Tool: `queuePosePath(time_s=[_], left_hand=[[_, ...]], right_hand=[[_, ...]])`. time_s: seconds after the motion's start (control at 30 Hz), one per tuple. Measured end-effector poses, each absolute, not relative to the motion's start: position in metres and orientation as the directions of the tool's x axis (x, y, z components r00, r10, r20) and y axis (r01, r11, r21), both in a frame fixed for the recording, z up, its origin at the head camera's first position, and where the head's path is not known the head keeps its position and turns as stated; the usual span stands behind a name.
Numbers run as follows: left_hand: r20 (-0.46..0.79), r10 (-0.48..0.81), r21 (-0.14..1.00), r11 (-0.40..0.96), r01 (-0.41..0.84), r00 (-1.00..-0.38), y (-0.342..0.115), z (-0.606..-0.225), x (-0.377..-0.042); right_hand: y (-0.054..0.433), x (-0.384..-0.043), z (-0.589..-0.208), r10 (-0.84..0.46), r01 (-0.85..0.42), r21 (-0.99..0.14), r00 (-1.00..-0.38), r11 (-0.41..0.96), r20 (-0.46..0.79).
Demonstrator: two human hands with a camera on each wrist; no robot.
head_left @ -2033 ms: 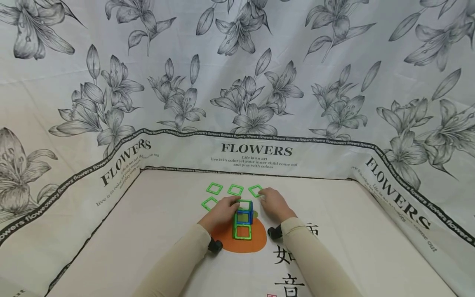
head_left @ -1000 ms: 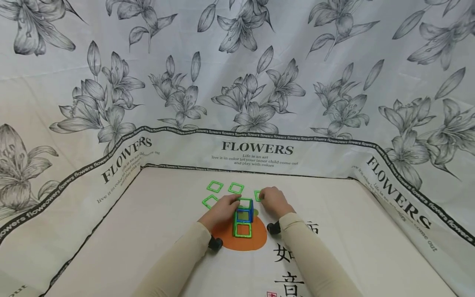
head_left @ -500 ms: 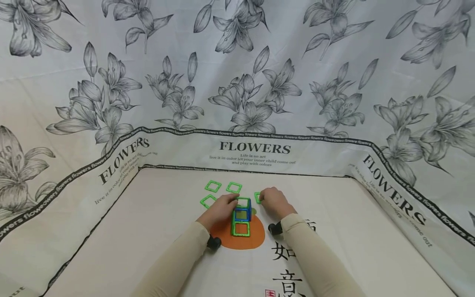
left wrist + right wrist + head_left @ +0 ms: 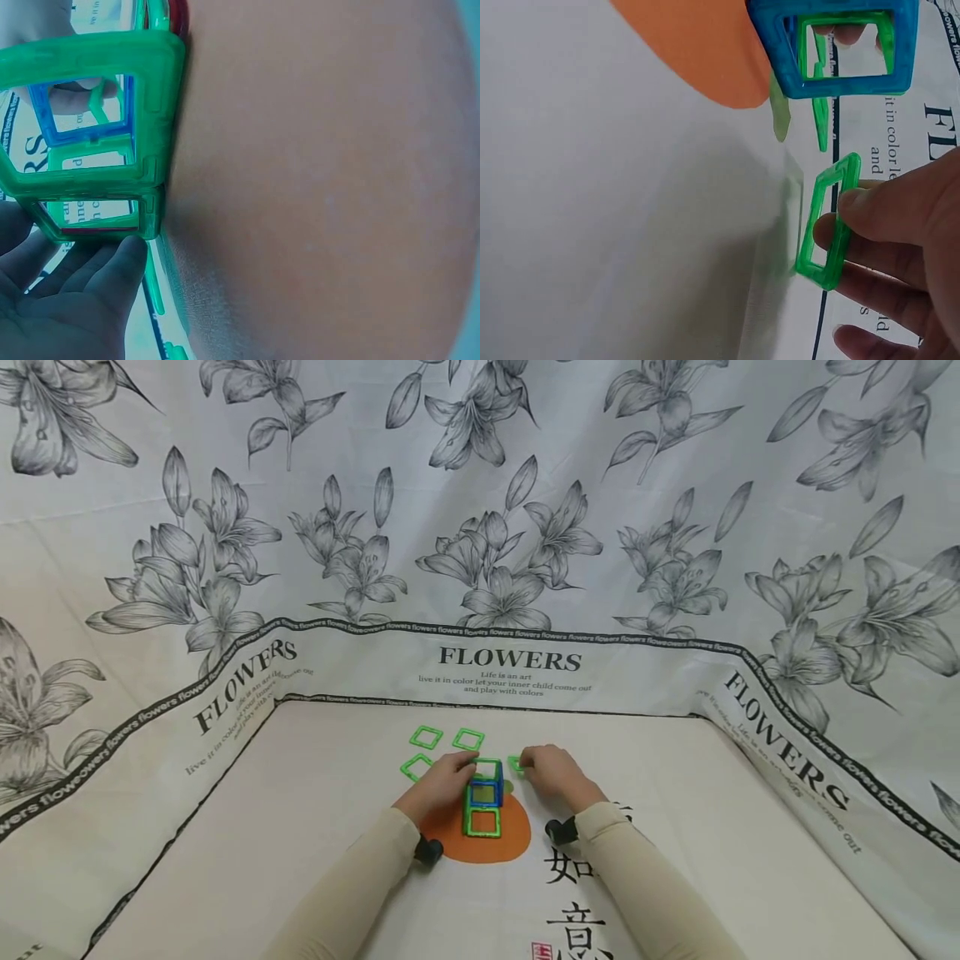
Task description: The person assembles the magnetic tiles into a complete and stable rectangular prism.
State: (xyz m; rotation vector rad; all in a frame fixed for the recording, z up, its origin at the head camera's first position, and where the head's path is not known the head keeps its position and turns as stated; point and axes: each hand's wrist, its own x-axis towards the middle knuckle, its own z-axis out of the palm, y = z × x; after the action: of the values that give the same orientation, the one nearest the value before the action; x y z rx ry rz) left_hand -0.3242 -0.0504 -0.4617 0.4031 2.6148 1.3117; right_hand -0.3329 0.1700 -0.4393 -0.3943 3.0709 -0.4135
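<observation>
A small structure of square magnetic tiles stands on the printed orange shape (image 4: 517, 839) in the head view. It has green frames (image 4: 482, 834) and a blue frame (image 4: 499, 787). My left hand (image 4: 441, 783) holds its upper left side, and in the left wrist view several fingertips touch a green tile (image 4: 90, 180). To the right of the structure, my right hand (image 4: 557, 774) pinches a loose green square tile (image 4: 822, 276) between thumb and fingers. That tile is tilted up on edge, apart from the structure, its far side partly covered by the fingers.
Behind the left hand lie more green square tiles: one at back left (image 4: 426, 737), one at back middle (image 4: 468, 740) and one nearer (image 4: 415, 767). Flower-printed cloth (image 4: 510, 672) walls the table's back and sides. Black printed characters (image 4: 573, 927) mark the cloth at front right.
The right hand has picked up the green tile that lay at back right, drawn it slightly nearer and turned it on edge. The left hand stays at the structure.
</observation>
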Motion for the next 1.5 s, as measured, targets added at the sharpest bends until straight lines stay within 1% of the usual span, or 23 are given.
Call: queuePosePath(time_s=[0.43, 0.7, 1.07, 1.37, 1.5], left_hand=[[-0.045, 0.313, 0.807, 0.572, 0.150, -0.949, -0.051, -0.462, -0.326], [-0.052, 0.314, 0.814, 0.563, 0.142, -0.948, -0.050, -0.463, -0.326], [-0.053, 0.319, 0.808, 0.570, 0.147, -0.946, -0.051, -0.462, -0.324], [-0.043, 0.322, 0.801, 0.577, 0.160, -0.946, -0.051, -0.464, -0.325], [-0.039, 0.328, 0.801, 0.575, 0.167, -0.944, -0.051, -0.464, -0.325]], right_hand=[[0.177, -0.322, -0.441, -0.349, -0.372, -0.288, -0.928, 0.882, 0.130], [0.180, -0.311, -0.435, -0.347, -0.373, -0.331, -0.928, 0.867, 0.137], [0.180, -0.299, -0.431, -0.316, -0.321, -0.491, -0.944, 0.810, 0.096], [0.181, -0.291, -0.432, -0.297, -0.213, -0.682, -0.955, 0.699, -0.006], [0.180, -0.289, -0.435, -0.293, -0.183, -0.725, -0.956, 0.664, -0.027]])
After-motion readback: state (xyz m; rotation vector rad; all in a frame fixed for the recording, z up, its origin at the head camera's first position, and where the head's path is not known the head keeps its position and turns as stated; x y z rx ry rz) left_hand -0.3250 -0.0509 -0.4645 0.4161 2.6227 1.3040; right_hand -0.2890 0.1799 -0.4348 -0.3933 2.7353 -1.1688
